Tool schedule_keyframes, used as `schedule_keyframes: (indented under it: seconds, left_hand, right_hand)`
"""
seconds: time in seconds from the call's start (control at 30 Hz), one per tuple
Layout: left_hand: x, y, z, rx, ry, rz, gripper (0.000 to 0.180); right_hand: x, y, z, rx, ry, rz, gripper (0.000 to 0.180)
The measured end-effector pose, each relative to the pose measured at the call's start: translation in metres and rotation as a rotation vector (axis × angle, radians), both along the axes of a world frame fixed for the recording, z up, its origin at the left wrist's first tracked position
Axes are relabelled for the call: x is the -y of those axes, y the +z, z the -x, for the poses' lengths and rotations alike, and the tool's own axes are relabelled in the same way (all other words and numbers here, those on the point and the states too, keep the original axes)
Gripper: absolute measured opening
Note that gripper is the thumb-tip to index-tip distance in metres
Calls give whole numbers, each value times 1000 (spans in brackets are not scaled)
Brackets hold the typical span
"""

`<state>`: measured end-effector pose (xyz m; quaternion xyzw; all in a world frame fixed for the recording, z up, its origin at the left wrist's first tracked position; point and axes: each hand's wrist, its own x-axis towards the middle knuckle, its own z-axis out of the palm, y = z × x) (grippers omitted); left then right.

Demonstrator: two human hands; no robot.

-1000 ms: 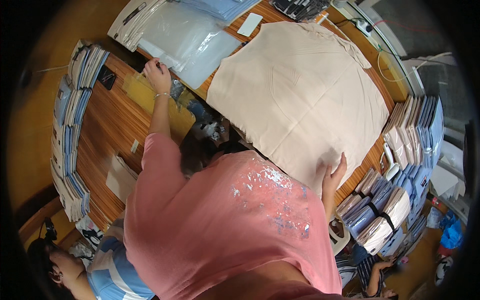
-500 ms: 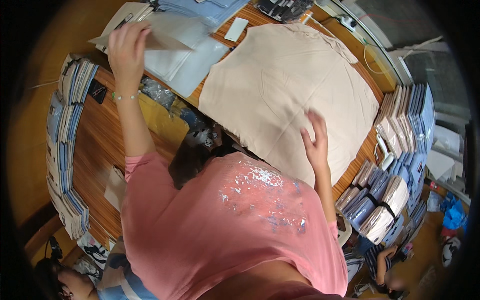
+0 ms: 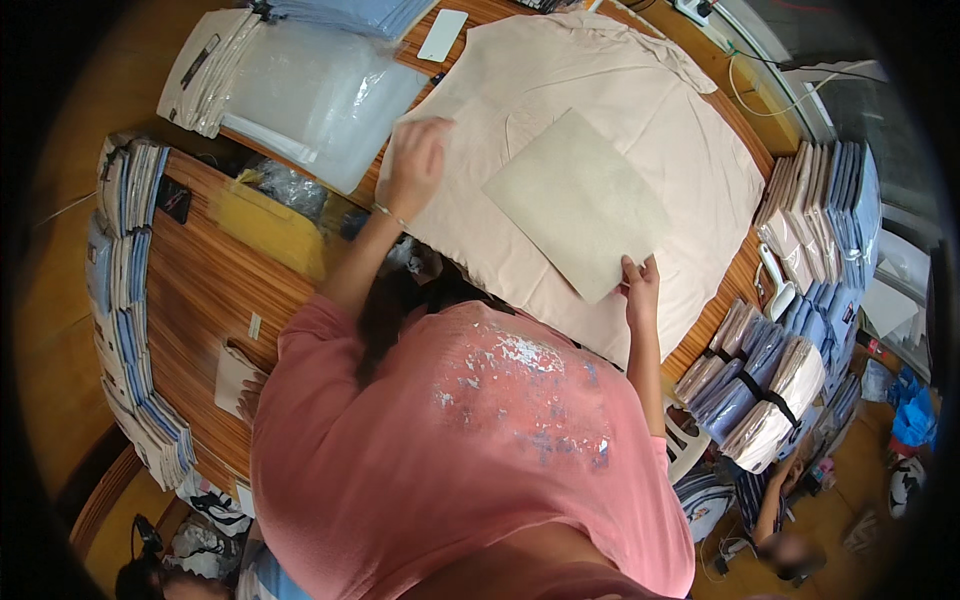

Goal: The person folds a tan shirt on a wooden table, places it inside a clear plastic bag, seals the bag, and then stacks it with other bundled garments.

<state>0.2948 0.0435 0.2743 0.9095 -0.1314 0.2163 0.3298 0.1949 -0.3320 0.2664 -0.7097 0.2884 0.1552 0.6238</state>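
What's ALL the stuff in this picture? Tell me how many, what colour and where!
Cloth: 1, pale beige, spread on the tabletop
Board: 1, greyish beige, over the cloth
Clear bags: a pile, see-through, upper left
Packed clothes: many, mostly blue and beige, top and both sides
White slab: 1, white, top
Dark slab: 1, black, left
Folded cloth: 1, beige, left
Yellow piece: 1, yellow, left of the gap
White tool: 1, white, right
Tabletop: brown, both sides of the gap
Other people: at least 2, partly seen, bottom corners
Shirt: 1, pink, bottom middle
Left hand: 1, bare, over the cloth's left side
Right hand: 1, bare, holding the board's corner
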Motion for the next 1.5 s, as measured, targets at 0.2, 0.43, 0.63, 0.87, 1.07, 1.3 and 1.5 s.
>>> schedule_keyframes:
  seconds: [0.2,0.43,0.63,0.87,1.07,1.3,1.5]
  left_hand:
    - [-10,-14,-122,211,29,-384,31]
    - [-40,-8,-127,188,95,32,35]
    - [2,7,3,-209,28,62,52]
    - [28,-43,34,-267,35,-229,50]
    - [29,-48,36,-280,38,-272,47]
    - [33,-34,35,-237,88,-291,44]
    - [17,23,75,-1163,-445,-47,23]
  right_hand:
    - [0,20,-14,97,-50,28,40]
    - [-63,28,-78,169,2,-17,36]
    - [-101,-7,-127,100,145,-140,26]
    - [-121,7,-129,139,172,55,53]
    - [-111,4,-125,212,335,209,63]
    - [-107,17,-123,220,466,472,52]
    - [-15,52,-16,113,548,955,38]
